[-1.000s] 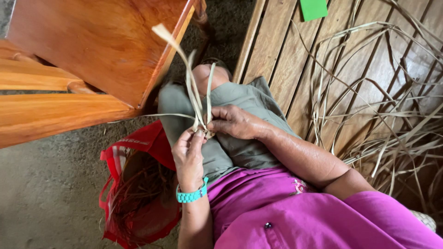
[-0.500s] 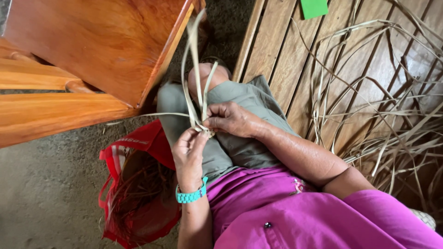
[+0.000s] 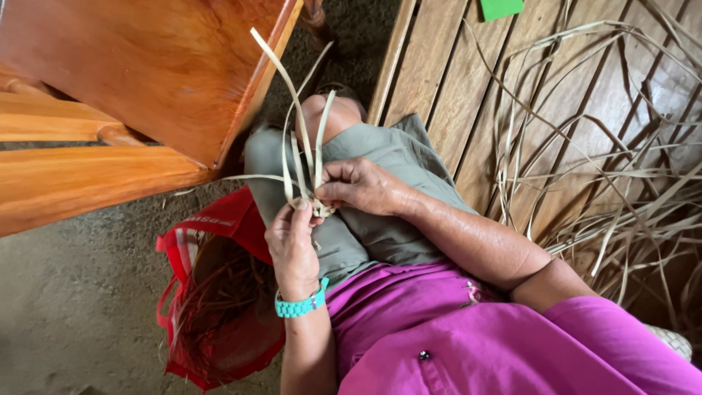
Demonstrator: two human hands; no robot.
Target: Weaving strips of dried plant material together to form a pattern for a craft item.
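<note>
Over my lap I hold a small bundle of pale palm-leaf strips (image 3: 303, 157), their loose ends fanning up and to the left. My left hand (image 3: 291, 245), with a turquoise bracelet at the wrist, pinches the strips from below. From the right, my right hand (image 3: 363, 186) grips the same woven knot with its fingertips. Both hands meet at the crossing point of the strips above my grey-green trousers (image 3: 380, 212).
A polished wooden bench (image 3: 124, 95) fills the upper left. A red bag (image 3: 219, 300) holding dark fibres sits on the concrete floor by my left leg. Several loose dry leaf strips (image 3: 607, 168) lie piled on the wooden plank platform (image 3: 439, 66) at right. A green card (image 3: 501, 7) lies at top.
The long strip's free end has swung from upright back toward the left, and the other ends have spread apart. Both hands stay at the knot.
</note>
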